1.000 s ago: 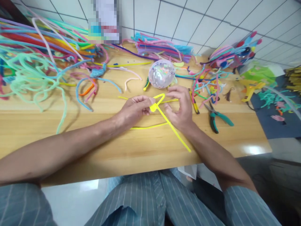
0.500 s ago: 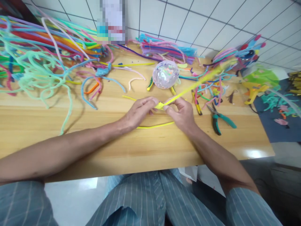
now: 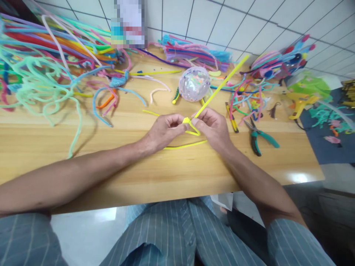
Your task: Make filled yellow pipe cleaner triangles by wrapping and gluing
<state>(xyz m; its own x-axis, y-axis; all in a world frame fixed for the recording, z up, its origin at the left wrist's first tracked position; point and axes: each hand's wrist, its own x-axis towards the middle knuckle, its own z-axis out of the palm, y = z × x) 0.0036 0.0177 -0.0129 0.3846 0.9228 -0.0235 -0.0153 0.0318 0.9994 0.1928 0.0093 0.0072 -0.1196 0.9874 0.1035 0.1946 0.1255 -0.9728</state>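
- Wooden surface (image 3: pixel 180 170): gleaming at near right corner.
- Coloured stem heap (image 3: pixel 69 44): filling far left corner.
- Left hand (image 3: pixel 163 131), right hand (image 3: pixel 215 127): fingers of both pinching bent yellow stem (image 3: pixel 222 87), holding it midway between near and far edges.
- Pliers (image 3: pixel 255 133): lying toward right edge.

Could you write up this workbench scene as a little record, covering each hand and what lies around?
Left hand: pinches the bunched part of a yellow stem
Right hand: grips the same stem where its straight length slants up and away
Nearer the body: a loose yellow strip on the wooden table
Beyond the hands: a see-through round object
To the right: open pliers, a yellow-and-black cutter
To the left: tangled mint-green stems
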